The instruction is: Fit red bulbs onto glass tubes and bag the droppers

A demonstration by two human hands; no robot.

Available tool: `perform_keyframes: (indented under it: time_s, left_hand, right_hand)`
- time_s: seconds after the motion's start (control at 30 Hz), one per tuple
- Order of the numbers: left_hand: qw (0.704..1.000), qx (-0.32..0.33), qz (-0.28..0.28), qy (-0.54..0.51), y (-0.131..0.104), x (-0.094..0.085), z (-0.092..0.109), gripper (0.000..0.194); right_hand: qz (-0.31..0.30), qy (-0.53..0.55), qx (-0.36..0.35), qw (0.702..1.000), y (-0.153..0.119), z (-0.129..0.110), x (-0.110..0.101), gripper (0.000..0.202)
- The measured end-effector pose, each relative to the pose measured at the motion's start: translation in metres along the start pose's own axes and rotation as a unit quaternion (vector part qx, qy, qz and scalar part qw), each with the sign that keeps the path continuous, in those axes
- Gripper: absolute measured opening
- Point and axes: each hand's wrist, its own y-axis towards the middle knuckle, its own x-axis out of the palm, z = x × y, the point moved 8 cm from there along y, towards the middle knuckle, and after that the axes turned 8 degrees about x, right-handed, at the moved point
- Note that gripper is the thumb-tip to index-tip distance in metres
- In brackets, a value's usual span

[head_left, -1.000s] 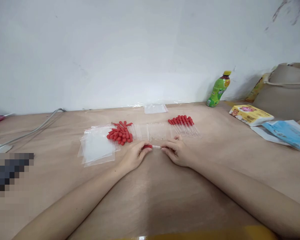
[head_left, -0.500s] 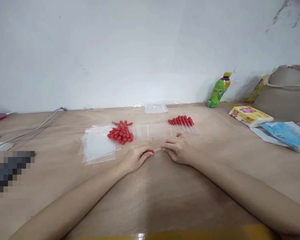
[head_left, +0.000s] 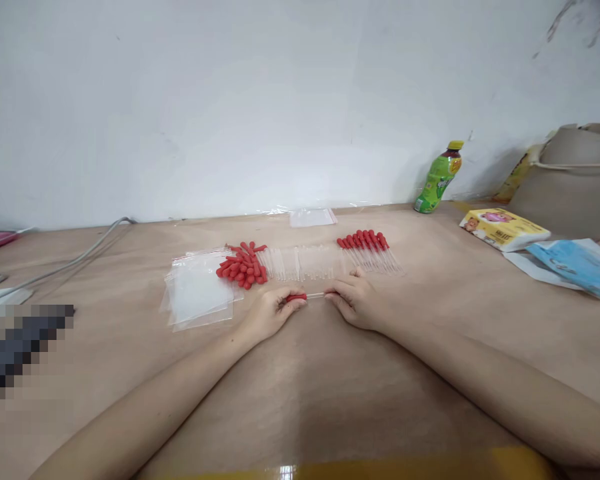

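Between finger and thumb my left hand (head_left: pixel 271 311) pinches a red rubber dropper bulb (head_left: pixel 297 297). From the bulb's open end a thin clear dropper tube (head_left: pixel 315 296) runs to my right hand (head_left: pixel 354 301), whose fingers are closed on its other end. How deep the tube sits in the bulb is hidden. Behind my left hand lies a pile of loose red bulbs (head_left: pixel 241 267), partly over the clear zip bags (head_left: pixel 200 293). Several bare clear tubes (head_left: pixel 300 263) lie side by side in the middle. Beyond my right hand, a row of droppers with red bulbs (head_left: pixel 364 241) rests on the table.
Another small clear bag (head_left: pixel 313 217) lies near the wall. A green drink bottle (head_left: pixel 437 179), yellow tissue pack (head_left: pixel 503 229), blue packet (head_left: pixel 580 267) and beige bag (head_left: pixel 573 187) stand or lie at right. At left are a grey cable (head_left: pixel 87 247) and a blurred dark object (head_left: pixel 25 347).
The red bulb has turned in my left fingers and more of it shows. The tube now lies more nearly level between my hands. The view has shifted slightly.
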Motion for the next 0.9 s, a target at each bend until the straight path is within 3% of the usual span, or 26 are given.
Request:
perform_keyframes:
  time_s: [0.57,0.8,0.9]
  left_hand:
    - [1.000,0.018,-0.010,-0.023,-0.003,0.007,-0.001,0.013]
    - [1.000,0.011,0.005,-0.010,0.002,0.000,0.001,0.015]
    - [1.000,-0.021,0.009,-0.016,0.002,0.000,-0.007,0.027]
  right_hand:
    - [-0.016,-0.019,0.020,0.999,0.005,-0.014,0.008,0.027]
    - [-0.060,-0.067,-0.019,0.996,0.011,-0.017,-0.002,0.026]
    - [-0.045,-0.094,0.001,0.995,0.013,-0.003,-0.012,0.023]
